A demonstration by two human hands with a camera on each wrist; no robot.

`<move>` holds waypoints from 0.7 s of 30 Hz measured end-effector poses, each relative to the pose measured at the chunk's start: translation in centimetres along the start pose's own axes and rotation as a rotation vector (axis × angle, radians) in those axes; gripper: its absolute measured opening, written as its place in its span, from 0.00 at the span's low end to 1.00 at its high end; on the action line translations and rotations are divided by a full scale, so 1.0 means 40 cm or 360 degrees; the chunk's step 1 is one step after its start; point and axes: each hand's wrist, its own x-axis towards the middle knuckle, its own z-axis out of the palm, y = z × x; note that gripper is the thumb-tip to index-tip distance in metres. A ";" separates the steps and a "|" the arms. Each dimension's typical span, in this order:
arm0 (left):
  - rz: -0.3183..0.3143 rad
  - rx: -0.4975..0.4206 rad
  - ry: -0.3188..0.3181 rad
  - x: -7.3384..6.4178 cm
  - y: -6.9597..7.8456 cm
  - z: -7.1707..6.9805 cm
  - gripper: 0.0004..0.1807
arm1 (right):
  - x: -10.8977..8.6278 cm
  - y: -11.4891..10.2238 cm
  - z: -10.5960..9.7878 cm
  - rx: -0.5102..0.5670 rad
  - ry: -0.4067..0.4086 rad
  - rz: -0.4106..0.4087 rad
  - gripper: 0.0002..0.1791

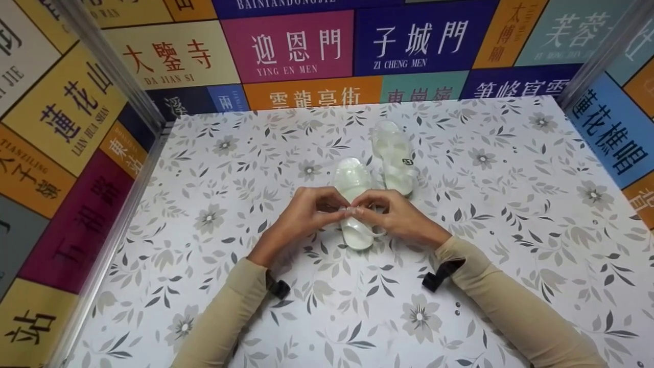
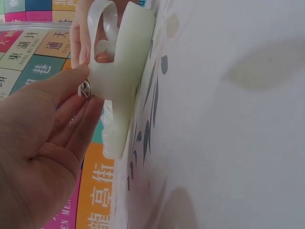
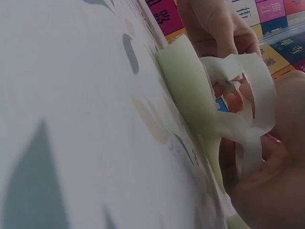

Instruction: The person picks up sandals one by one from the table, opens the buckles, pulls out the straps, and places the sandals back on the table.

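Observation:
A pale, translucent sandal (image 1: 357, 240) lies sole down on the patterned table. My left hand (image 1: 309, 208) pinches its strap between thumb and fingers on the left side. In the left wrist view a small silver buckle (image 2: 85, 89) shows at those fingertips. From the other side, my right hand (image 1: 401, 214) pinches the strap too, its fingertips meeting the left ones over the middle of the shoe. A loop of heel strap (image 3: 262, 90) stands up near the right hand in the right wrist view. The matching sandal (image 1: 393, 145) lies just beyond, toe pointing away, a dark mark on its strap.
The white table (image 1: 204, 286) has a grey leaf and flower print. Panels with coloured Chinese lettering (image 1: 296, 46) rise behind it and on both sides. A black wrist strap (image 1: 278, 287) hangs at the left cuff, another (image 1: 440, 276) at the right.

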 end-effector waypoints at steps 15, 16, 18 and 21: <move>0.0035 -0.0073 -0.0016 0.003 -0.004 0.000 0.08 | -0.003 0.004 -0.011 0.0046 -0.0037 -0.0046 0.10; 0.0036 -0.0076 -0.0019 0.003 -0.004 0.000 0.08 | -0.003 0.005 -0.011 0.0047 -0.0030 -0.0044 0.10; 0.0038 -0.0074 -0.0024 0.003 -0.004 0.001 0.08 | -0.002 0.007 -0.010 0.0053 -0.0007 -0.0041 0.09; 0.0044 -0.0053 -0.0032 0.002 -0.003 0.002 0.08 | -0.002 0.011 -0.008 0.0097 0.0044 -0.0036 0.08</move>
